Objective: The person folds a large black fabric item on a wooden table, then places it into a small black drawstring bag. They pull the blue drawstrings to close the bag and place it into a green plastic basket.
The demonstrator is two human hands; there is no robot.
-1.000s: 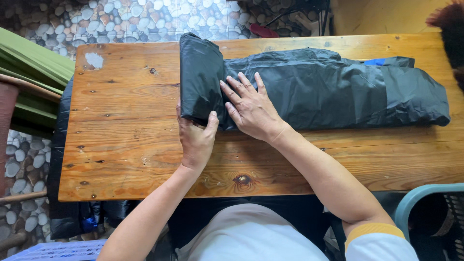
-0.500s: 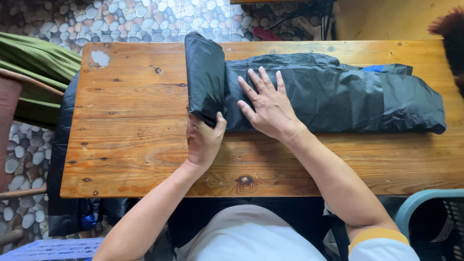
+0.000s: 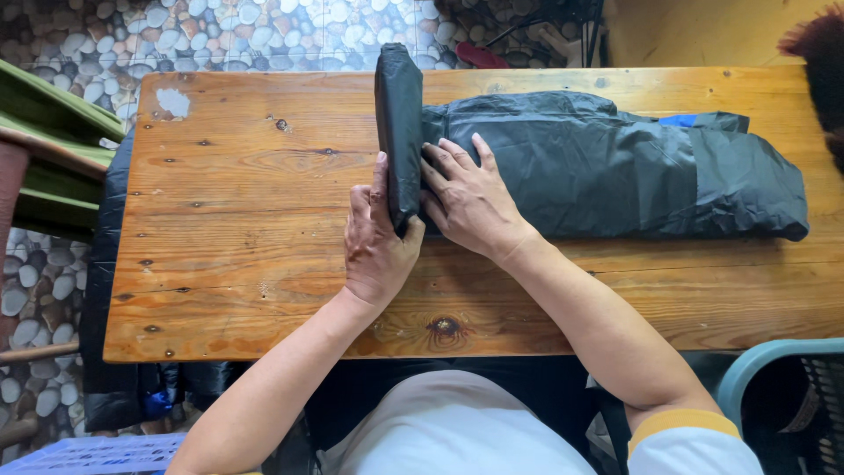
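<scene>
A long black folded garment of thin shiny fabric (image 3: pixel 615 171) lies across the wooden table (image 3: pixel 246 193). Its left end is turned up into an upright fold (image 3: pixel 398 123). My left hand (image 3: pixel 376 242) grips the near edge of that fold, thumb on one side and fingers on the other. My right hand (image 3: pixel 470 198) lies flat with fingers spread on the garment just right of the fold, pressing it down. A strip of blue (image 3: pixel 679 120) shows at the garment's far edge.
The table stands on a pebble floor (image 3: pixel 220 35). A green folded object (image 3: pixel 44 132) is at the left, a teal chair (image 3: pixel 774 369) at the lower right, a blue crate (image 3: pixel 97 453) at the bottom left. Dark fabric (image 3: pixel 105 369) hangs off the table's left side.
The folded end has been lifted from lying over to standing upright. My left hand has moved up and closed on its near edge. My right hand has slid left toward the fold.
</scene>
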